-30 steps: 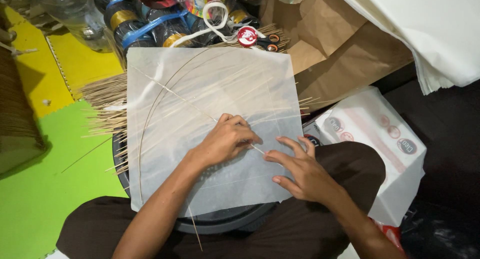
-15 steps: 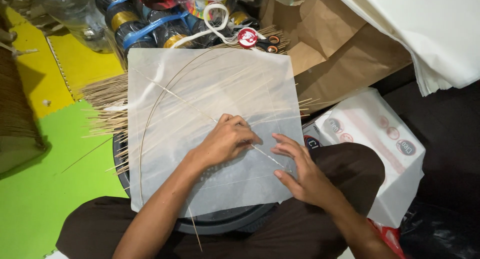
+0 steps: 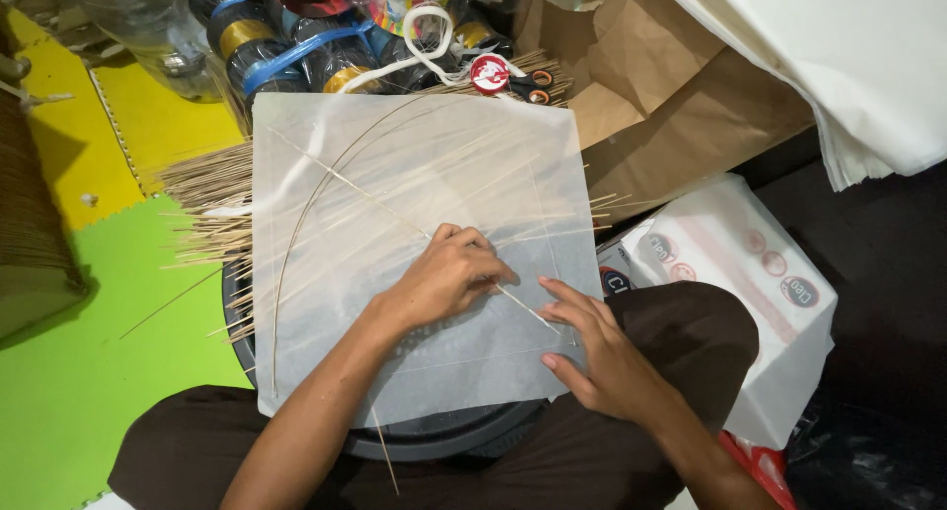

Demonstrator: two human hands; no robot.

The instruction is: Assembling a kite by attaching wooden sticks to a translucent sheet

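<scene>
The left hand (image 3: 444, 278) pinches the thin stick (image 3: 395, 214) flat onto the translucent paper (image 3: 414, 175) (over a dark round tray, seemingly); the right hand (image 3: 602, 357), open, presses paper. Keep tension even.

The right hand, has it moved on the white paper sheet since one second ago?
Yes, slightly. The right hand slid toward the person along the thin stick, nearer the white paper sheet's lower right corner. The left hand kept its place.
</scene>
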